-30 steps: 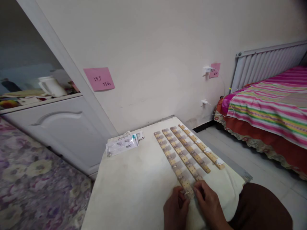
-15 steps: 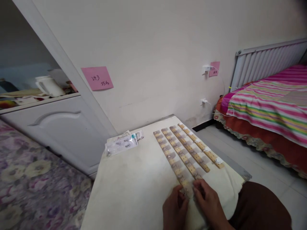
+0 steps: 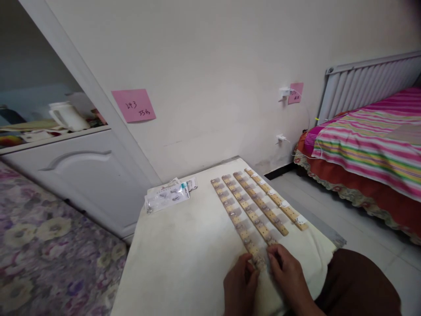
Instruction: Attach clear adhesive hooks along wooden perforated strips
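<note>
Several narrow wooden strips lie side by side on the white-covered table. The leftmost strip (image 3: 241,226) carries clear squares with small metal hooks and runs toward me. My left hand (image 3: 241,283) is closed, thumb and index finger at the left edge of that strip's near end; a small metal piece shows by its fingertips. Just right of the same end, my right hand (image 3: 291,276) is also closed in a pinch, close to the near end of the second strip (image 3: 251,215). Whatever lies between the fingers is too small or hidden to name.
A third hooked strip (image 3: 259,204) and a strip with white round hooks (image 3: 279,202) lie farther right. Clear plastic packages (image 3: 167,197) rest at the table's (image 3: 177,254) back left corner. A wall stands behind, a cabinet (image 3: 82,175) at left, a bed (image 3: 368,140) at right.
My right hand has shifted very slightly up and to the right, away from the leftmost strip's end. My left hand stays nearly in place; the strips have not visibly moved.
</note>
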{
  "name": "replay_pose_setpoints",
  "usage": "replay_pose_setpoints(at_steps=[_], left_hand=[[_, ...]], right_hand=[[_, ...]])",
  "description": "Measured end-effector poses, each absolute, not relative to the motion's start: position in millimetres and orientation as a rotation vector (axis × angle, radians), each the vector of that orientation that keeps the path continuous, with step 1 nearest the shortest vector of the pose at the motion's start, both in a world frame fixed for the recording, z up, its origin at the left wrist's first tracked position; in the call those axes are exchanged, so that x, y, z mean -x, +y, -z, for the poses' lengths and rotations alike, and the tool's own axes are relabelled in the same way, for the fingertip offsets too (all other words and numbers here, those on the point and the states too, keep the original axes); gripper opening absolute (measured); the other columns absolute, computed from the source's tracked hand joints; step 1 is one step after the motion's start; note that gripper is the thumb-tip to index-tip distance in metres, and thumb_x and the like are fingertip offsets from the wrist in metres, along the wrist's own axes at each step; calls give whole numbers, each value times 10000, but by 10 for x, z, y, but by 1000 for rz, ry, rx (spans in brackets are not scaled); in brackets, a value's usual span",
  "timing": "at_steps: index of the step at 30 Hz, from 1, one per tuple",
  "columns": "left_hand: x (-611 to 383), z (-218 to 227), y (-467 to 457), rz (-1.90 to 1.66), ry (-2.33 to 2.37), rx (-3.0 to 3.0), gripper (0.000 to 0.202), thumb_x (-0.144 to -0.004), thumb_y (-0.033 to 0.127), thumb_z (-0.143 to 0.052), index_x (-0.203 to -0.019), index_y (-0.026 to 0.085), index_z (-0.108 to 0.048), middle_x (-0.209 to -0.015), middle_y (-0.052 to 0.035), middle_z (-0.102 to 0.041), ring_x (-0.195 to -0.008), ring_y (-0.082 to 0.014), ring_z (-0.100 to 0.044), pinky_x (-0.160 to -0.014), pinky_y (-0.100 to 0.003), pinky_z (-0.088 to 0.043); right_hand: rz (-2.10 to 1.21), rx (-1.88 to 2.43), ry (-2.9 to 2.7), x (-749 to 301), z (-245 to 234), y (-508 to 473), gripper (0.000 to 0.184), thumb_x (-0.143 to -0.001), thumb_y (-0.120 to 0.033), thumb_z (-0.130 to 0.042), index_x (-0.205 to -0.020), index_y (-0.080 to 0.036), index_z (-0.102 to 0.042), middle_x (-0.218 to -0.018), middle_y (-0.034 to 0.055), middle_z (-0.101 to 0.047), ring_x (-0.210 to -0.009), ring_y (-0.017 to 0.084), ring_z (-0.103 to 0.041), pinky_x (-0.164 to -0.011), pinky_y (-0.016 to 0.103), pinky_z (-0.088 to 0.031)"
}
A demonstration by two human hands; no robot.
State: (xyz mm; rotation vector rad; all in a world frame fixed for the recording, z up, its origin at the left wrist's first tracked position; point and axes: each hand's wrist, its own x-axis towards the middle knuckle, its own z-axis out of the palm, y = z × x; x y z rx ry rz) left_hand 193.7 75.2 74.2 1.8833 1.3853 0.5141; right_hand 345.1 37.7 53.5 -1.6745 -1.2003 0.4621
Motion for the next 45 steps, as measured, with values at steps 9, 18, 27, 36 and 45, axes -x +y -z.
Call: replay_pose_setpoints(at_steps=[9,18,27,36,45], left_hand=[[-1944,-698,754,-529,1382,-1884,309,-768,187,-527,-1068,228,-590,-759,39,-656,-707,-133,-603,-677,-223,-420],[-1945,-713,755,-486,1398,-1900,305,-771,205,-530,-1068,245,-591,-757,46,-651,-707,-132,-602,-670,-219,-410],[-1946,-699,757,-503,1392,-1902,313,-770,203,-521,-1073,239,-593,-773,38,-664,-705,-138,-605,-671,-228,-415],[-1936,-689,756,-514,1380,-1912,297,-777,208,-524,-1062,243,-598,-752,43,-647,-691,-136,-600,-654,-223,-411],[-1951,-679,756,-516,1395,-1899,294,-763,194,-531,-1043,246,-601,-737,53,-633,-679,-129,-591,-648,-219,-404]], right_hand=[[-411,1674,-1205,-3445,-537,369,196,-842,-337,-448,-819,-208,-594,-776,42,-665,-719,194,-635,-680,284,-507],[-436,1683,-1200,-3457,-492,321,185,-832,-336,-463,-843,-212,-600,-770,33,-670,-675,182,-624,-643,279,-507],[-567,1719,-1212,-3470,-475,314,188,-859,-345,-427,-801,-215,-551,-713,14,-636,-657,176,-602,-634,267,-474],[-552,1730,-1240,-3494,-473,303,177,-849,-327,-425,-769,-216,-538,-682,0,-620,-628,165,-593,-607,246,-465],[-471,1670,-1282,-3482,-467,304,205,-886,-336,-424,-840,-209,-579,-745,18,-638,-673,172,-609,-632,265,-490]])
